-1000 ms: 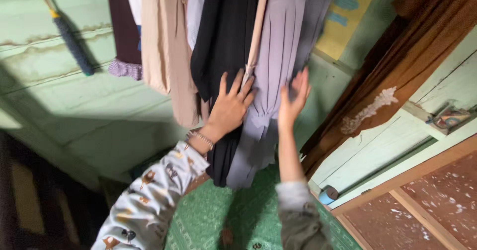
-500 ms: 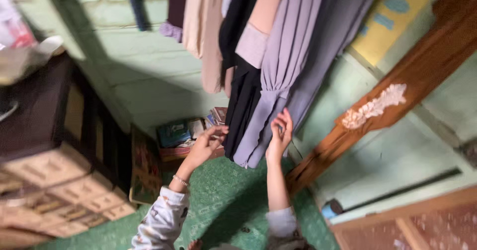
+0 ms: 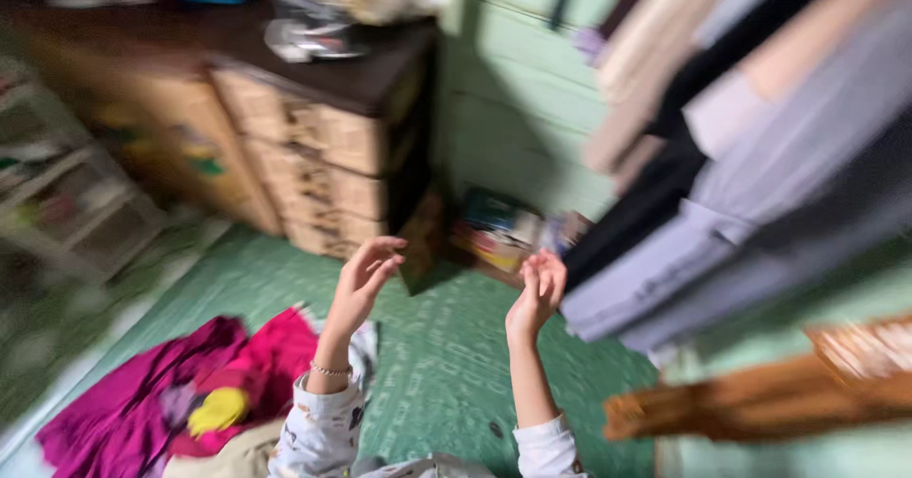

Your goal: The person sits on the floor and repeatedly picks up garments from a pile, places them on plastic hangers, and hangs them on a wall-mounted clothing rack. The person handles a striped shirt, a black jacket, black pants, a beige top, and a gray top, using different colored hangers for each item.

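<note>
The head view is blurred by motion. My left hand [image 3: 364, 278] is raised in the air, fingers apart and curled, holding nothing. My right hand [image 3: 539, 291] is also raised with loose fingers and empty, just left of the lower ends of the hanging clothes [image 3: 722, 174] in grey, black and beige. Neither hand touches the clothes. A bracelet sits on my left wrist, and both sleeves are pale and patterned.
A dark-topped chest of drawers [image 3: 323, 155] stands at the left against the green wall. Books or boxes [image 3: 499, 231] lie at its foot. Magenta cloth [image 3: 171, 392] with a yellow patch lies on the green floor mat [image 3: 446, 345]. A wooden frame [image 3: 760, 392] is at the right.
Both hands came off the hanging clothes and dropped away from them. The view swung down and to the left, bringing the chest of drawers and the magenta cloth into sight.
</note>
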